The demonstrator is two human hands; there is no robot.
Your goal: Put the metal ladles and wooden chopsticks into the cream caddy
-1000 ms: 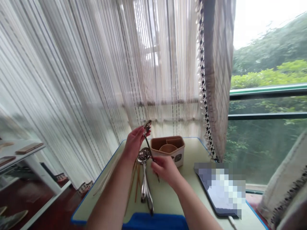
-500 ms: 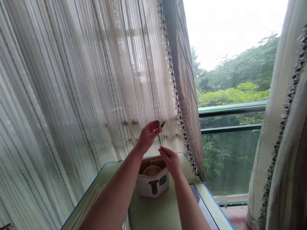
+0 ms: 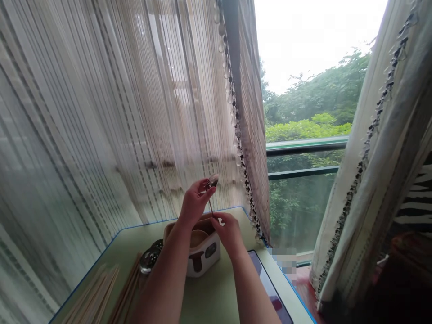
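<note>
My left hand point(image 3: 195, 201) pinches the bowl end of a slim metal spoon point(image 3: 212, 182), raised above a white and brown utensil holder point(image 3: 199, 249). My right hand point(image 3: 228, 230) is closed round the lower part of the spoon's thin handle point(image 3: 210, 207), right over the holder's opening. The holder stands on a pale green table point(image 3: 209, 297) with a blue rim.
Several wooden chopsticks point(image 3: 101, 292) lie at the table's left, with a perforated metal ladle bowl point(image 3: 150, 260) beside the holder. A tablet point(image 3: 270, 292) lies at the right. Sheer curtains hang behind; a window with a railing point(image 3: 303, 146) is at the right.
The camera has swung right and up, then dipped a little. Both hands lifted the spoon from table level to above the holder, and it now stands lower over the opening.
</note>
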